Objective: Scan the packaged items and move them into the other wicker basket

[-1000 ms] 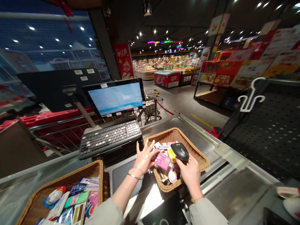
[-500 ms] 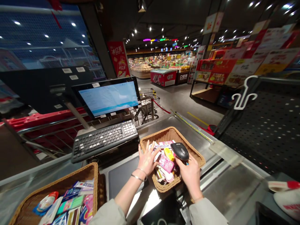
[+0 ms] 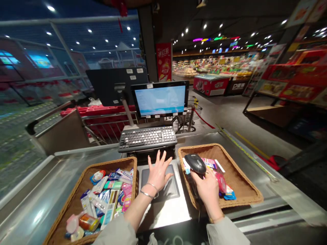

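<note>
Right hand (image 3: 208, 192) gripping a black handheld scanner (image 3: 195, 163), which sits just in front of and to the right of the keyboard (image 3: 147, 139), over the left side of the right wicker basket (image 3: 201, 147). The right fingers (image 3: 201, 177) are curled narrowly around the scanner's underside. (Its smooth, rounded shell suggests a light but fairly stiff object, most securely taken by the body, as here, though it may prove slippery.) The left hand (image 3: 158, 173) lies palm down over a dark scanner plate (image 3: 170, 180) directly in front of the keyboard, holding nothing, with the left fingers (image 3: 164, 158) spread wide; whether they touch the plate cannot be told. Bangles (image 3: 147, 191) circle the left wrist. The right basket holds a few items, including a pink packet (image 3: 221, 182) and a blue packet (image 3: 229, 196), both probably light and soft. The left wicker basket (image 3: 112, 165), in front of and to the left of the keyboard, is heaped with small boxes and packets (image 3: 111, 200) and an orange jar (image 3: 88, 222), which appears stiffer and may be heavier. A monitor (image 3: 160, 99) stands behind the keyboard.
</note>
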{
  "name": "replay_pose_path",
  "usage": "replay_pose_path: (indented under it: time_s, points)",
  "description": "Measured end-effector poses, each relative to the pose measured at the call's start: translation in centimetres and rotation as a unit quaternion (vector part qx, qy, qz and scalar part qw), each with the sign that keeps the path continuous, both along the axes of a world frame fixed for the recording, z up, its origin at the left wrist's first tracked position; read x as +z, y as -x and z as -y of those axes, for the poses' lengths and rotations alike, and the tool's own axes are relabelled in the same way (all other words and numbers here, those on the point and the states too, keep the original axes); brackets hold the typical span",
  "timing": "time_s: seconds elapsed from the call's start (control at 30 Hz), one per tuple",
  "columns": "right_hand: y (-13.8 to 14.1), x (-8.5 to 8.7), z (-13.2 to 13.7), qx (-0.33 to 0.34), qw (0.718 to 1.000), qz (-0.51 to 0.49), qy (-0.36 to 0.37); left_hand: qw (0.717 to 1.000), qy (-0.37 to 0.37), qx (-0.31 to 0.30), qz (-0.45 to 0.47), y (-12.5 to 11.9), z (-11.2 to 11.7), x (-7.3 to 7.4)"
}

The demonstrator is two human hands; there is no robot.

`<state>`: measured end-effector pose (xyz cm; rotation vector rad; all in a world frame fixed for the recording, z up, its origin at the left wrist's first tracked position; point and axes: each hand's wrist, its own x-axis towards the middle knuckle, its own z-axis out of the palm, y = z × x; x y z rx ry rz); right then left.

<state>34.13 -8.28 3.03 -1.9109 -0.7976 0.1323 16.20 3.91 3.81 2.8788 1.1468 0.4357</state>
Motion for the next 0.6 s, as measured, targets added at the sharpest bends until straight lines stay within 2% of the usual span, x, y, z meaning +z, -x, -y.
replay_pose_path:
  time_s: [0.27, 0.6]
  points:
    - [4.4, 0.0, -2.7, 0.093, 0.995, -0.019, 0.011, 0.995, 0.009, 0.097, 0.008, 6.7, 0.1, 0.0]
    - [8.1, -0.6, -4.1, 0.169, 0.985, 0.001, 0.017, 0.979, 0.010, 0.202, 0.009, 15.7, -0.6, -1.3]
